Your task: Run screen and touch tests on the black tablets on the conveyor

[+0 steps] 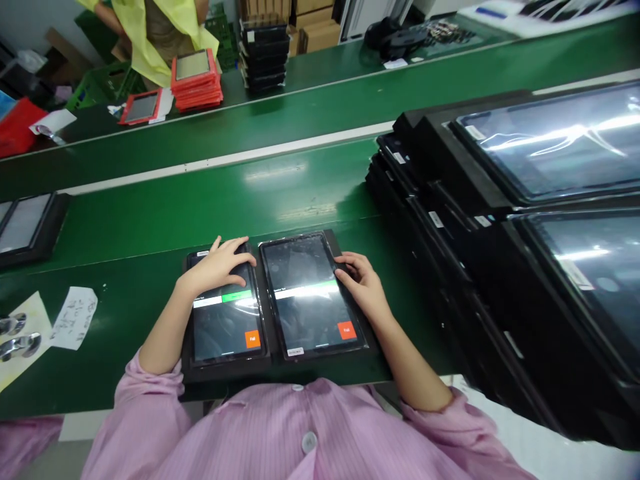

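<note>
Two tablets lie side by side in a black tray (276,337) on the green bench before me. My left hand (223,265) rests over the upper part of the left tablet (220,333), fingers spread, hiding some of its screen. At the right edge of the right tablet (307,313) is my right hand (364,283), its thumb and fingers bent around the edge of tray and tablet; the fingertips are partly hidden. Both screens are dark, with a white and green bar across and an orange-red "Fail" box at the lower right.
Tall stacks of black trays with tablets (560,147) stand close on my right. Another tray (50,230) is at the far left, near a handwritten paper slip (75,317). Across the bench, a person in yellow (165,33) stands behind red-framed panels (197,90) and stacked black trays (264,53).
</note>
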A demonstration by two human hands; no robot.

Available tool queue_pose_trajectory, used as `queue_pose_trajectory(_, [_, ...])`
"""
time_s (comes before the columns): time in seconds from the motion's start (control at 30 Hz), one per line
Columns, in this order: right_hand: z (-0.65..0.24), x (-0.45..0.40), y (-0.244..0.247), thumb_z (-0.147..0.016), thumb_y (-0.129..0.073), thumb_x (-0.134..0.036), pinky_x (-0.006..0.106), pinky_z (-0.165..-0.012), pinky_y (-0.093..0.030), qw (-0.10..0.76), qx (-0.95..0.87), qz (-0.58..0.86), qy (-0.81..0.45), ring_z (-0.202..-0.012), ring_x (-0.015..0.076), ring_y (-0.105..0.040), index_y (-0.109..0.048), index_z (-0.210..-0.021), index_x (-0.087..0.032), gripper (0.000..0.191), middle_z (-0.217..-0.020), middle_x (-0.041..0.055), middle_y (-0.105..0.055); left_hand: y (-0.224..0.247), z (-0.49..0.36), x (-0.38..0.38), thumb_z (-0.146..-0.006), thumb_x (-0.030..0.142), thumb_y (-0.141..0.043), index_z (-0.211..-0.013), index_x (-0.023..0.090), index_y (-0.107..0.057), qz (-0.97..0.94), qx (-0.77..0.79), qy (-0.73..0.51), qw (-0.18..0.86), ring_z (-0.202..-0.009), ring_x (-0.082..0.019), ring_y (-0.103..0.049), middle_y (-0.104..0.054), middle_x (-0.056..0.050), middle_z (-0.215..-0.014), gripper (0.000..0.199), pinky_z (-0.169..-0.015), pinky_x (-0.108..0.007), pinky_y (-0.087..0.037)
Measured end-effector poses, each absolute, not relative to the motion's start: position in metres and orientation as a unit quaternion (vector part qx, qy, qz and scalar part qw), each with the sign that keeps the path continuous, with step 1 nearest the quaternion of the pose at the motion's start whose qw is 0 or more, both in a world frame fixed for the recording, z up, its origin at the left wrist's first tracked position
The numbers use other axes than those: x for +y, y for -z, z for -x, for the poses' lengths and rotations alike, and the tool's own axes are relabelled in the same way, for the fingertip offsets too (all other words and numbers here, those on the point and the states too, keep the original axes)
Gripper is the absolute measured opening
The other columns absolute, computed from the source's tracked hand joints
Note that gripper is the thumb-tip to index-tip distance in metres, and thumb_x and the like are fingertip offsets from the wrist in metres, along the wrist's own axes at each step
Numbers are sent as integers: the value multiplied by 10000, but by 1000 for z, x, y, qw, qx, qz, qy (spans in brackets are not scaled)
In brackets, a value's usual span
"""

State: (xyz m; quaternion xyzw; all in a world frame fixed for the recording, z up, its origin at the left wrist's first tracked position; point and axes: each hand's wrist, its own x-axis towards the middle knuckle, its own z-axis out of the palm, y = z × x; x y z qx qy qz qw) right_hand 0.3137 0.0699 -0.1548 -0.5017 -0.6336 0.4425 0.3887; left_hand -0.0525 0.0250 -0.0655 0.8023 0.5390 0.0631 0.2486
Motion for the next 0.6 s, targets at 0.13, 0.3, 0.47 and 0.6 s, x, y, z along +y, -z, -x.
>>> queue_pose_trajectory(0.13, [-312,64,153,-814,-696,-442,495,-1041,-461,400,-621,521,-427,-1190,302,-582,-726,-1014,-249,280,-1226,104,-594,62,45,23,-851,360,-779,-1117,315,-692,-810,542,-3,222,-1488,-376,-310,-362,-109,-1595,283,-1168,-757,-70])
queue_pose_trajectory(0.3, [-315,64,150,-804,-719,-456,480,-1008,-483,390,-621,528,-429,-1172,310,-591,-740,-1007,-251,289,-1232,107,-598,57,40,25,-823,303,-812,-1097,304,-685,-809,544,17,220,-1446,-383,-355,-412,-110,-1511,302,-1160,-764,-107])
queue_pose_trajectory(0.47, [-316,65,150,-839,-677,-457,484,-1059,-456,374,-635,519,-433,-1203,299,-559,-697,-1159,-281,366,-1243,91,-574,59,46,34,-757,295,-865,-1125,291,-662,-812,532,-16,241,-1285,-335,-521,-458,-92,-1424,420,-1071,-511,-428])
queue_pose_trajectory(0.6, [-317,65,150,-851,-638,-426,479,-1090,-426,350,-649,518,-433,-1246,297,-516,-676,-1245,-307,413,-1239,80,-543,59,50,34,-780,287,-843,-1156,297,-647,-811,529,-19,248,-1236,-314,-562,-430,-75,-1471,424,-986,-419,-473])
